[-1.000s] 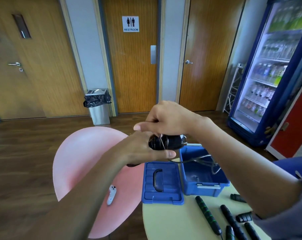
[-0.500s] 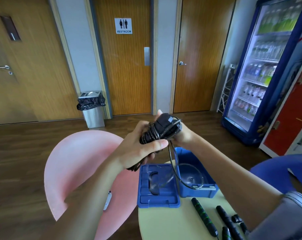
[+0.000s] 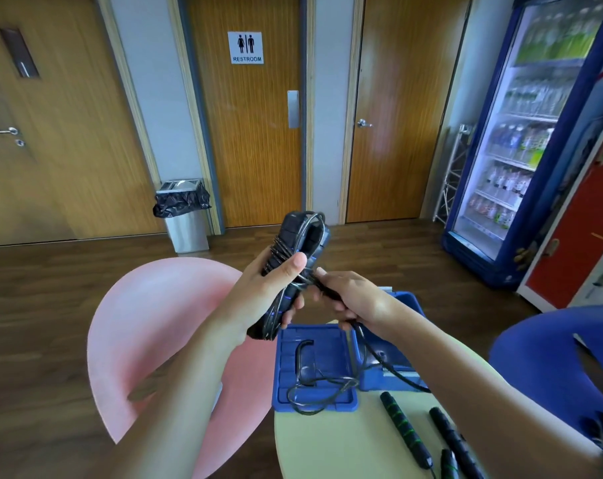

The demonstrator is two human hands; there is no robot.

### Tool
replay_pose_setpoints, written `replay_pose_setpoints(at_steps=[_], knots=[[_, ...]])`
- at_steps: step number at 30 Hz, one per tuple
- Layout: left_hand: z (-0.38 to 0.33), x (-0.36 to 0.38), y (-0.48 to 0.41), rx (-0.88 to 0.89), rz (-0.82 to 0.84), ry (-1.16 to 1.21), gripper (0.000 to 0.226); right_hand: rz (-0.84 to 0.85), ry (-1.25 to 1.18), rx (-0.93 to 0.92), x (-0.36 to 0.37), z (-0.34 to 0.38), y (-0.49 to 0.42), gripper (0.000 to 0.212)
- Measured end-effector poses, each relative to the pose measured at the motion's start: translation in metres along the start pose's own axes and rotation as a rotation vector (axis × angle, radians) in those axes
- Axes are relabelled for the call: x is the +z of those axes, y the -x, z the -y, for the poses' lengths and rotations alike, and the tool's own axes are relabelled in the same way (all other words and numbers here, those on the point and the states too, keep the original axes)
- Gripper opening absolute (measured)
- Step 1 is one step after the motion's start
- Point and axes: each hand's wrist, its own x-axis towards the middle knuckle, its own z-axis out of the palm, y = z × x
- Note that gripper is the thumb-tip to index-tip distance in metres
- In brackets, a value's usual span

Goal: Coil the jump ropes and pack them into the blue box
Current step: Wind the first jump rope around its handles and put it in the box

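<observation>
The left hand (image 3: 272,299) is raised above the table edge, fingers and thumb wrapped around a black jump rope bundle (image 3: 294,257), two handles held side by side with cord wound about them, tilted with the upper end pointing away and to the right. The right hand (image 3: 353,299), just beside it on the right, is closed with its fingertips pinching the loose black cord (image 3: 372,354) where it leaves the bundle; the two hands nearly touch. From this grip the cord runs down and ends in slack loops lying over the blue box lid (image 3: 313,368), which sits flat with its black handle recess upward. The open blue plastic box (image 3: 389,354) stands immediately right of the lid on the far edge of the round pale yellow table (image 3: 331,444), largely hidden by the right forearm. Nearer on the table lie further black jump rope handles with green bands (image 3: 405,428). A pink round chair (image 3: 161,333) stands left of the table and a blue chair (image 3: 548,368) to its right. Compared with half a second ago, the right hand has moved from behind the bundle to its near right side, and the hanging loop of cord has dropped onto the lid.
</observation>
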Motion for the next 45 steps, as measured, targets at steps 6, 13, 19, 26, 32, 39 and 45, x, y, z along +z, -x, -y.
replay_pose_setpoints(at_steps=[6,13,19,26,32,39,45], knots=[[-0.002,-0.004,0.000,-0.085,-0.188,-0.011,0.062,-0.025,0.325,0.051,-0.004,-0.003,0.014,0.034],[0.007,-0.023,-0.002,-0.146,-0.335,-0.542,0.097,-0.045,0.825,-0.045,-0.006,0.012,0.045,0.030],[0.006,-0.003,0.002,-0.177,-0.286,-1.117,0.101,-0.001,1.018,-0.247,0.001,0.049,0.051,0.029],[0.004,0.016,0.010,-0.013,-0.156,-1.362,0.081,0.047,1.171,-0.403,-0.007,0.073,0.036,0.030],[0.001,0.007,0.017,0.077,0.120,-1.032,0.058,0.199,0.773,-0.388,-0.040,0.081,0.017,0.026],[0.003,0.001,0.020,0.181,0.263,-0.429,0.033,0.347,0.222,-0.318,-0.063,0.039,0.001,0.039],[0.016,-0.006,0.021,0.172,0.261,-0.089,0.061,0.449,0.012,-0.289,-0.067,0.011,-0.002,0.024]])
